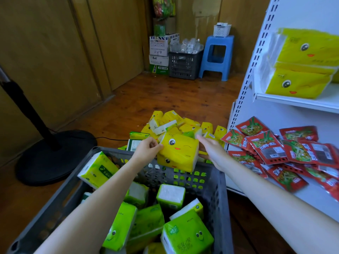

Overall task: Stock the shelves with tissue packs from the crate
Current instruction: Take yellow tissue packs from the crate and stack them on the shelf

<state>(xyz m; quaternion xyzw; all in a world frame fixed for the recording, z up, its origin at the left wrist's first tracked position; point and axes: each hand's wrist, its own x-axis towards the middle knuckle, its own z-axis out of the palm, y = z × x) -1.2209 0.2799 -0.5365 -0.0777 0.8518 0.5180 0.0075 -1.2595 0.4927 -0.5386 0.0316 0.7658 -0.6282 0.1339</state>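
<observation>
So a yellow tissue pack (178, 149) is held above the grey crate (217, 182), left hand (146, 149) pinching its corner, right hand (211, 150) pressing straight fingers on its end

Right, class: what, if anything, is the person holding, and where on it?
Two stacked yellow plastic-wrapped tissue packs, by their ends: the left hand pinches the left end, the right hand presses flat on the right end.

Head view. L hand (147, 148) pinches left edge of two stacked yellow tissue packs (178, 149); R hand (211, 151), fingers straight, against right end. Below: grey crate (218, 189) w/ green tissue packs (187, 233). White shelf unit (297, 103) at right.
</observation>
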